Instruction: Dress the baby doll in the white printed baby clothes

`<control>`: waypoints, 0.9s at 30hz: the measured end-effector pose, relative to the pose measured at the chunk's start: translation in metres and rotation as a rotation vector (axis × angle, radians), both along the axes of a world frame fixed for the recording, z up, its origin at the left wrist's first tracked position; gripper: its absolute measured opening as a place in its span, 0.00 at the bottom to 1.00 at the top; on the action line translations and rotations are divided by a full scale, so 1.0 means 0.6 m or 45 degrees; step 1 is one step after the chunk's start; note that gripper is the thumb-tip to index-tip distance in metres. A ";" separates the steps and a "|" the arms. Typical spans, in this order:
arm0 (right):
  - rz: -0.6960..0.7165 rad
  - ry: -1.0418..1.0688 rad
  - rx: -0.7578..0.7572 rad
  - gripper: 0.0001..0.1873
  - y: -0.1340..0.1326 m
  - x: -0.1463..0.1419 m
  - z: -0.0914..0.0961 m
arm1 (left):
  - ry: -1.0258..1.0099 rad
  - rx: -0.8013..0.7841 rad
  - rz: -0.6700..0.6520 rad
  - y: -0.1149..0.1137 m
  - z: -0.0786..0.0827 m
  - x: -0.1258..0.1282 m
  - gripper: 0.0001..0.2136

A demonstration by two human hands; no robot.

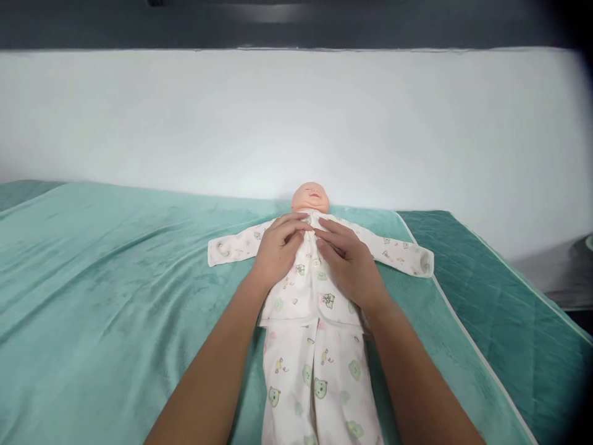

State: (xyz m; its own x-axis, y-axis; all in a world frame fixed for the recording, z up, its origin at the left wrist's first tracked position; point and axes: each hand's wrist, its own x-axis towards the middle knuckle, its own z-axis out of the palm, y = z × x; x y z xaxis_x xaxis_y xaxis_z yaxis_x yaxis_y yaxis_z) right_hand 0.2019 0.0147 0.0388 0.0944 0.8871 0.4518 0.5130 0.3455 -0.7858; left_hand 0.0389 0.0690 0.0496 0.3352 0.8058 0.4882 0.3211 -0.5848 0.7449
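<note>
A baby doll (310, 196) lies on its back on a light green towel (115, 278), dressed in a white printed shirt (308, 287) and matching trousers (315, 377). Both sleeves are spread out to the sides. My left hand (277, 248) rests on the left side of the doll's chest, fingers curled at the shirt's front placket near the collar. My right hand (348, 259) lies flat on the right side of the chest, fingers stretched toward the same buttoned seam. The fingertips of the two hands nearly meet at the top of the shirt.
The towel covers a darker green quilted mat (500, 296) that shows on the right. A white wall (296, 117) rises behind the doll's head. The mat's edge falls away at the far right.
</note>
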 end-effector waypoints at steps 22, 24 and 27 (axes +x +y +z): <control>-0.773 -0.780 -0.549 0.35 -0.096 0.218 -0.131 | 0.845 -0.145 0.926 -0.018 -0.095 -0.208 0.30; -0.802 -0.796 -0.594 0.35 -0.111 0.219 -0.128 | 0.856 -0.140 0.928 -0.013 -0.097 -0.209 0.30; -0.837 -0.792 -0.597 0.34 -0.117 0.211 -0.124 | 0.810 -0.152 0.973 -0.008 -0.100 -0.211 0.30</control>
State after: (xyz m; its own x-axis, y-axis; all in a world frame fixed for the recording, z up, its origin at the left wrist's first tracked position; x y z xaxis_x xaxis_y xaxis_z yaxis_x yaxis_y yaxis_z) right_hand 0.3287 -0.0556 -0.0355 0.4936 0.8447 0.2071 0.8541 -0.4259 -0.2986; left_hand -0.0877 0.0640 -0.0104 -0.1224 0.9460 0.3003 0.9388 0.0122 0.3443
